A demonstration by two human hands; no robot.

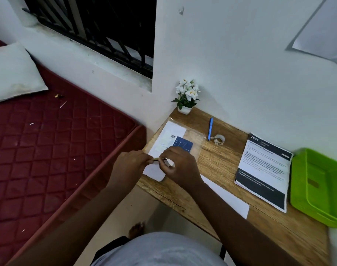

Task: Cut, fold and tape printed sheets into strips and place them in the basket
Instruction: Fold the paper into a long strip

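My left hand [130, 166] and my right hand [178, 166] meet over the left end of the wooden table [221, 169]. Between them they pinch a small folded paper strip [162, 160], white with a dark and yellowish edge. Under the hands lies a white sheet with a barcode and a blue printed panel [175, 139], partly under clear plastic. A stack of printed sheets with dark bands [263, 169] lies to the right. The green basket [317, 187] stands at the table's right end. A roll of tape [219, 140] sits behind the hands.
A blue pen [210, 128] lies beside the tape. A small pot of white flowers [187, 96] stands in the back corner by the wall. A blank white sheet [227, 198] lies under my right forearm. A red mattress [48, 141] with a pillow [12, 73] is left of the table.
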